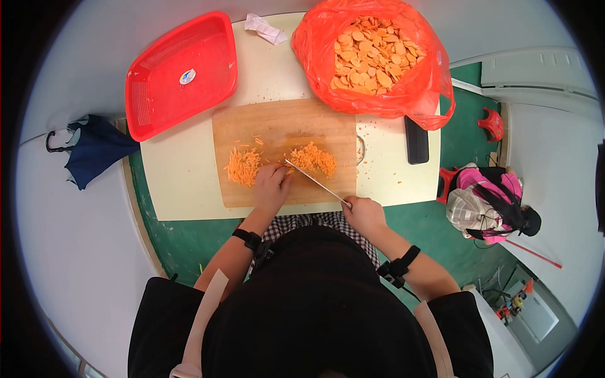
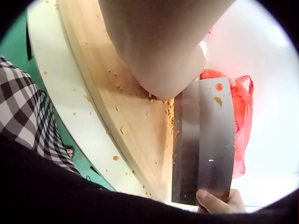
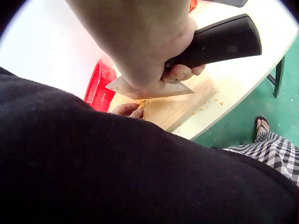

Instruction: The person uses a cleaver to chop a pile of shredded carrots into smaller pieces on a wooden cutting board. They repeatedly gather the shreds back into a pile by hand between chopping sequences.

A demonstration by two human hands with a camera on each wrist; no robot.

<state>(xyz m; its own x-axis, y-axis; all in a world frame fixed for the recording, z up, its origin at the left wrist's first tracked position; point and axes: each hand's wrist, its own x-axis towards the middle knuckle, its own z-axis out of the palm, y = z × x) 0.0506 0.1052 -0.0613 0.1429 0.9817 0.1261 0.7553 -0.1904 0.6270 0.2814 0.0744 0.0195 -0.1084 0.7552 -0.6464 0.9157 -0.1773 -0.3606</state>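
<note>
A wide cleaver (image 1: 318, 183) (image 2: 212, 135) slants over the wooden cutting board (image 1: 283, 120), its far end by the left fingers. The right hand (image 1: 365, 215) (image 3: 159, 60) grips its black handle (image 3: 224, 42). Beside the blade, the left hand (image 1: 272, 186) rests on the board with bent fingers over orange pieces; its fingertips are partly hidden. Finely chopped orange bits (image 1: 315, 159) lie right of the fingers, and a pile of thin orange strips (image 1: 242, 166) lies to their left. In the left wrist view, the left hand's fingers are hidden behind the wrist.
A red plastic basket (image 1: 183, 75) stands at the table's back left. At the back right, a red bag (image 1: 315, 57) holds orange slices (image 1: 372, 57). A dark phone (image 1: 416, 140) and crumpled paper (image 1: 265, 29) lie on the table (image 1: 183, 183). A person (image 1: 488, 201) sits at right.
</note>
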